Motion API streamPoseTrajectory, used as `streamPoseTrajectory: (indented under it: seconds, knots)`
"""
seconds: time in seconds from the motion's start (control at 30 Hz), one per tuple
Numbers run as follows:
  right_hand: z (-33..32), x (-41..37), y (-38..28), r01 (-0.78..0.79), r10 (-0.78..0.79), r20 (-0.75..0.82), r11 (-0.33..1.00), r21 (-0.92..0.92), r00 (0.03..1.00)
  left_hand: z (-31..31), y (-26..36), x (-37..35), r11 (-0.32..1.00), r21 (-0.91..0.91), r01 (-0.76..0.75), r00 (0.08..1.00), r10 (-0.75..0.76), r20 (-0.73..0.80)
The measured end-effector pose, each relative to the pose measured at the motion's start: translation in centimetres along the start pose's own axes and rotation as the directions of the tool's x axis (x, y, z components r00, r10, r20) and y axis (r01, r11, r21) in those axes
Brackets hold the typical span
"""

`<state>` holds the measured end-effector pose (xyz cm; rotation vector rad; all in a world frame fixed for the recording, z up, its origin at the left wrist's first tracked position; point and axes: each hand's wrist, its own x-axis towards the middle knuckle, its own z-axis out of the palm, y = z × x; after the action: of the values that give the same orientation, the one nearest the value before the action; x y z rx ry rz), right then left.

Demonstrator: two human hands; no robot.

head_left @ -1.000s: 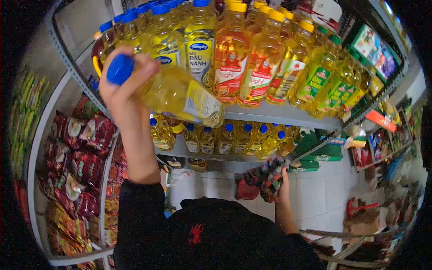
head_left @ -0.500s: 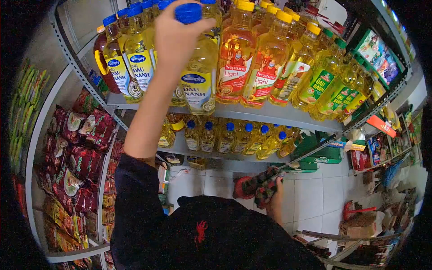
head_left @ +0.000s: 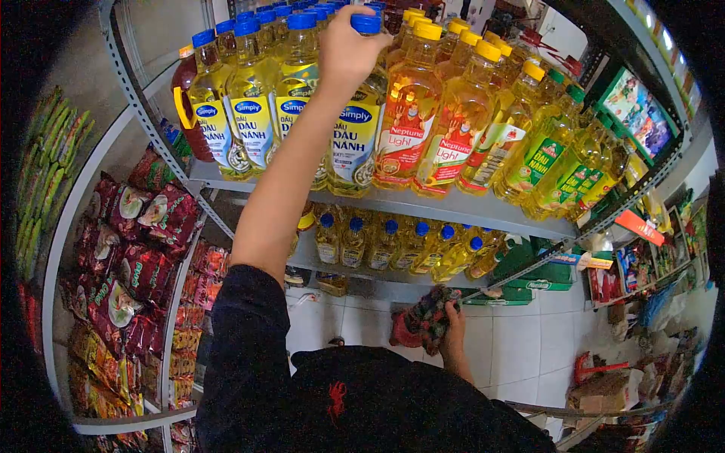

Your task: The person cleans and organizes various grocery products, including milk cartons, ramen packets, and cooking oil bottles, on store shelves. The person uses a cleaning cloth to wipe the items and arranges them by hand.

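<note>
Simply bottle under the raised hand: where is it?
Head view: the Simply bottle stands upright on the upper shelf, cap gripped by the left hand, between other Simply bottles and the Neptune bottles.

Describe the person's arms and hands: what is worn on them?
The left hand and right hand are bare, with no gloves. A black sleeve covers the left upper arm; both forearms are uncovered. The black top carries a small red emblem.
</note>
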<state>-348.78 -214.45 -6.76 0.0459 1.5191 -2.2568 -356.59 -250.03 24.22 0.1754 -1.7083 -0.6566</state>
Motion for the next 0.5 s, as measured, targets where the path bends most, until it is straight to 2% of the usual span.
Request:
streamPoseTrajectory:
  seconds: [0.07,0.1,0.13,0.17,0.2,0.23,0.27,0.3,0.33,0.37,0.4,0.43,0.47,0.5]
  knots:
    - [1.6,-0.4,-0.5,-0.031,0.028,-0.043,0.998,-0.062,0.999,0.0,0.8,-0.4,0.993,-0.116,0.022,1.000,-0.021,0.009]
    - [1.2,0.1,0.6,-0.028,0.026,-0.041,0.998,-0.056,0.999,-0.1,1.2,-0.7,0.993,-0.116,0.016,1.000,-0.015,0.010]
    - [1.4,0.4,1.3,-0.015,0.013,-0.011,0.991,-0.136,1.000,-0.5,2.0,-1.2,0.980,-0.058,-0.190,0.976,0.182,-0.120]
    - [1.6,0.5,1.8,0.002,0.002,0.017,0.977,-0.215,1.000,-0.7,2.6,-1.7,0.925,0.020,-0.380,0.897,0.374,-0.236]
    - [1.4,0.2,1.9,-0.062,0.080,0.087,0.980,-0.189,0.993,-0.7,2.2,-2.3,0.897,0.084,-0.435,0.857,0.441,-0.267]
    - [1.8,0.0,1.7,-0.056,0.072,0.084,0.981,-0.184,0.994,-1.4,2.4,-3.3,0.856,0.183,-0.484,0.825,0.516,-0.232]
    - [2.0,0.0,1.6,-0.109,0.115,0.111,0.992,-0.059,0.987,-2.3,3.0,-4.9,0.802,0.278,-0.528,0.788,0.585,-0.192]
    - [2.2,0.0,1.2,-0.163,0.152,0.145,0.984,0.065,0.978,-3.2,3.5,-7.6,0.831,0.193,-0.522,0.829,0.548,-0.116]
    - [2.7,-0.1,0.5,-0.151,0.140,0.145,0.986,0.071,0.980,-4.5,4.5,-11.3,0.931,-0.029,-0.363,0.930,0.364,0.060]
    - [3.4,-0.2,-0.4,-0.216,0.191,0.169,0.965,0.147,0.967,-5.3,4.2,-15.7,0.953,-0.120,-0.279,0.926,0.300,0.228]
    - [4.1,-0.3,-1.1,-0.280,0.237,0.202,0.934,0.221,0.950,-6.1,4.1,-19.5,0.951,-0.227,-0.211,0.829,0.297,0.473]
    - [4.8,-0.5,-1.5,-0.267,0.217,0.216,0.934,0.239,0.952,-6.1,3.7,-23.1,0.918,-0.360,-0.165,0.707,0.365,0.606]
    - [5.3,-0.6,-1.6,-0.291,0.220,0.309,0.934,0.206,0.925,-6.3,4.3,-26.5,0.939,-0.251,-0.235,0.615,0.343,0.710]
    - [5.7,-0.7,-1.4,-0.316,0.231,0.394,0.934,0.166,0.890,-6.6,4.6,-29.6,0.973,-0.230,-0.018,0.587,0.196,0.785]
